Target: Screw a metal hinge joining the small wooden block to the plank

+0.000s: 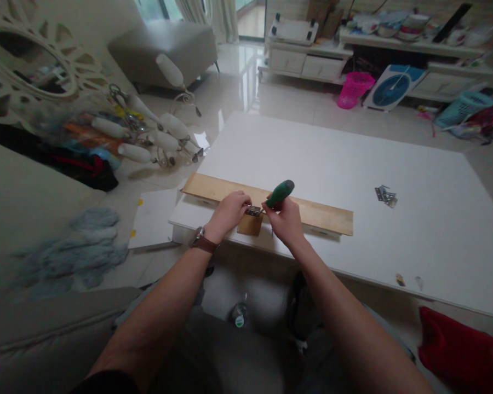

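Observation:
My right hand (285,219) is closed around a screwdriver (280,192) with a green handle and a dark end, tilted with its tip down to the left. My left hand (231,212) pinches a small metal hinge (253,210) at the near edge of a long wooden board (324,215). The screwdriver's tip is close to the hinge; whether it sits in a screw is too small to tell. Just below the hinge lies a small square wood block (250,225). The board rests on a large white panel (312,158).
More metal hinges (386,195) lie in a pile on the panel's right. A plastic bottle (239,316) stands on the floor by my legs. Left of the panel are a lamp (164,139) with white shades and a grey cloth heap (82,246). A red object (464,350) is at lower right.

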Demonstrator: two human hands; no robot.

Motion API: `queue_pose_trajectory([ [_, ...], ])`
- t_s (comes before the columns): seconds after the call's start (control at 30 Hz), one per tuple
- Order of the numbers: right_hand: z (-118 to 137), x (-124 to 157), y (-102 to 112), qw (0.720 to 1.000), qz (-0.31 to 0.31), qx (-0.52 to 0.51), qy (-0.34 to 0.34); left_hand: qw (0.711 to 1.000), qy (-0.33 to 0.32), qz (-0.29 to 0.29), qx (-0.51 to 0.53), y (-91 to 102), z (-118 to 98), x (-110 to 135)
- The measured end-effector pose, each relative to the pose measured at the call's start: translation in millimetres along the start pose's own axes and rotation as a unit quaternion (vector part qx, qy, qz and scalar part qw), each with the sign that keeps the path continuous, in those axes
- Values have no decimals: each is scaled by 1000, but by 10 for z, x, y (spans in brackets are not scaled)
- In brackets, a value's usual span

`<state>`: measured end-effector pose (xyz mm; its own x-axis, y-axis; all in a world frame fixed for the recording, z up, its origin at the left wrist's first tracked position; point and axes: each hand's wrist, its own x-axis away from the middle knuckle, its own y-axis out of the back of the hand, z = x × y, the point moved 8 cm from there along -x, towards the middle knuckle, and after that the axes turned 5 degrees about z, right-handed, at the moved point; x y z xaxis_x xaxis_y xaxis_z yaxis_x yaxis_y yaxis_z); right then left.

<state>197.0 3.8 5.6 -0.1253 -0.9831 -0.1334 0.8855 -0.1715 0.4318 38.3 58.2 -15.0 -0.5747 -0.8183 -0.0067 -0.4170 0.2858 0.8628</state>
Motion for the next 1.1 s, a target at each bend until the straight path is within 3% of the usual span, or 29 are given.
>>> queue_pose_trajectory([
  [0.33, 25, 1, 14, 1000, -2, -10, 7, 998, 37, -10, -41, 16, -51, 28],
  [0.6, 11, 3, 5, 1000, 4, -14, 0, 1000, -11, 2, -1, -18, -18, 8],
  [1.1, 6, -3, 4, 1000, 1, 4, -1, 999, 35, -25, -17, 15, -14, 15],
])
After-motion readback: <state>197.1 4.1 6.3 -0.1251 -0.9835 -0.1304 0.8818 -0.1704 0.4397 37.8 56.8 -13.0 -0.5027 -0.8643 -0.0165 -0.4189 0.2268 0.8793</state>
